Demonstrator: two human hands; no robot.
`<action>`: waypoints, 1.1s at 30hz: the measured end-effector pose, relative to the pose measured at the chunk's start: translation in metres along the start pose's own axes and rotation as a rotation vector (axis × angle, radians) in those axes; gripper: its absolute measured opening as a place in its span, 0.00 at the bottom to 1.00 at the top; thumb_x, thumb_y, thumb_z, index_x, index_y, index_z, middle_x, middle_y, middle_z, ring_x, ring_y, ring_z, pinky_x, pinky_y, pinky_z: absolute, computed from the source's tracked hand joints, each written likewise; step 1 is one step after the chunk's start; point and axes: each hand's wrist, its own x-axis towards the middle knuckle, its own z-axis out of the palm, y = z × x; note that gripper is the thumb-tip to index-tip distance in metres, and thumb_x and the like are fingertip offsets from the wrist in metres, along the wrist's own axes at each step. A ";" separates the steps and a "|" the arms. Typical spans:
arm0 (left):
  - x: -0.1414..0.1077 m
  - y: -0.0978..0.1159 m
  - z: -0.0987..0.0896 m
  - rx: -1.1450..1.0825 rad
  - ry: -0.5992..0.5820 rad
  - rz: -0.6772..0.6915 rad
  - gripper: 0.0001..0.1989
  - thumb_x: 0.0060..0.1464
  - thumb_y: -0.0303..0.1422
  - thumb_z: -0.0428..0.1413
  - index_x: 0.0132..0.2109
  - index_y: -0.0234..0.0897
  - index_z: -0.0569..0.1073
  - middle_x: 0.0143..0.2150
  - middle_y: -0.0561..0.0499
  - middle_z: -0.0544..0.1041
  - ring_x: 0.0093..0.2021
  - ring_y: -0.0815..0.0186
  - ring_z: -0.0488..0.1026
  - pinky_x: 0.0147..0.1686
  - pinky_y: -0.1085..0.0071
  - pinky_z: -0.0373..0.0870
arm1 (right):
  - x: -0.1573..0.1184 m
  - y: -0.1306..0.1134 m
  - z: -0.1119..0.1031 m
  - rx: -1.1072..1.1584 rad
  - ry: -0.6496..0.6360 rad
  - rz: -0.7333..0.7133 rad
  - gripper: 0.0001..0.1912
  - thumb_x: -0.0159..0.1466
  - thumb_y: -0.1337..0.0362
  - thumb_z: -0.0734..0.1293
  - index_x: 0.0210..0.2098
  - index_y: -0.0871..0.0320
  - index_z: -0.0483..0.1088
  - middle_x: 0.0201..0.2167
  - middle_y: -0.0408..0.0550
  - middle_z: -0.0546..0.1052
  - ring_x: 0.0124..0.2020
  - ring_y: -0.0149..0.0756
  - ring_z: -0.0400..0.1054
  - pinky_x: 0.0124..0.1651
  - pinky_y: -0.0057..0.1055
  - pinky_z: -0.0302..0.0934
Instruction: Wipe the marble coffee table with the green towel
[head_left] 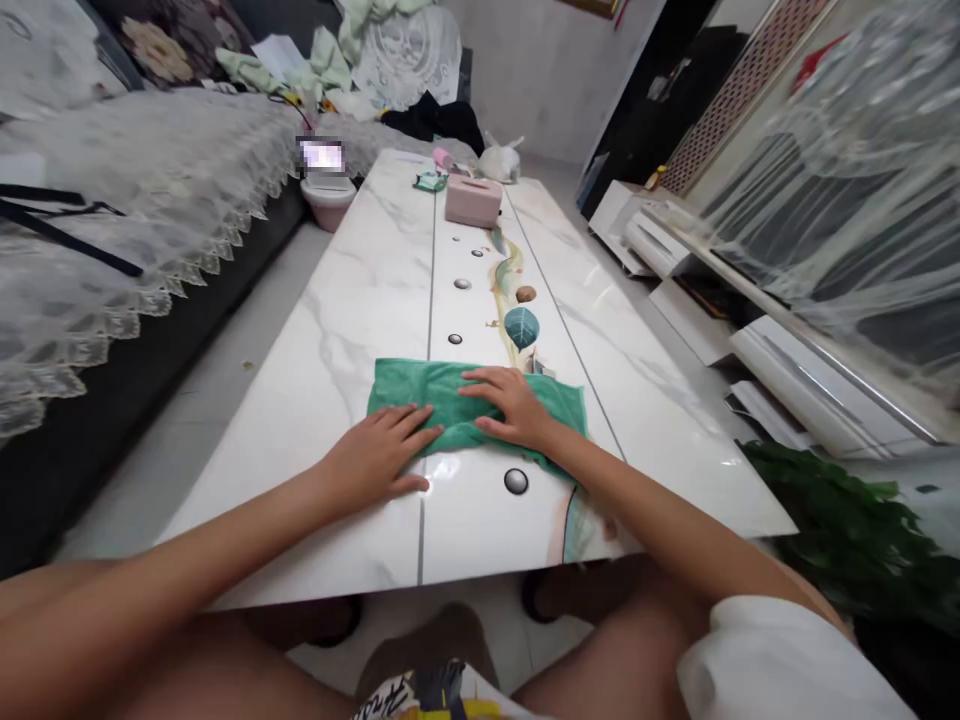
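A green cloth (450, 388) lies spread out crosswise on the white marble-patterned table (337, 330), near its front end. My left hand (381, 450) rests with fingers apart on the cloth's left part, its thumb touching the bare tabletop. On the middle of the cloth lies my right hand (512, 408), fingers stretched out and pointing left. Neither hand grips the cloth; both lie on top of it. Part of the cloth is hidden under the hands and the right forearm.
A pink tissue box (473, 201) stands toward the table's far end, with a small green packet (430, 181) and a white plastic bag (499, 160) close by. Left is a lace-covered sofa (150, 180); beside it sits a pink bin (330, 205). A leafy plant (832, 510) is at right.
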 end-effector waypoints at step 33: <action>0.137 0.014 -0.052 -0.064 0.123 -0.310 0.13 0.61 0.43 0.58 0.47 0.42 0.78 0.55 0.43 0.81 0.62 0.45 0.72 0.59 0.52 0.65 | 0.023 -0.019 -0.264 -0.599 0.489 0.492 0.15 0.79 0.57 0.57 0.47 0.56 0.72 0.40 0.49 0.79 0.45 0.44 0.74 0.45 0.34 0.63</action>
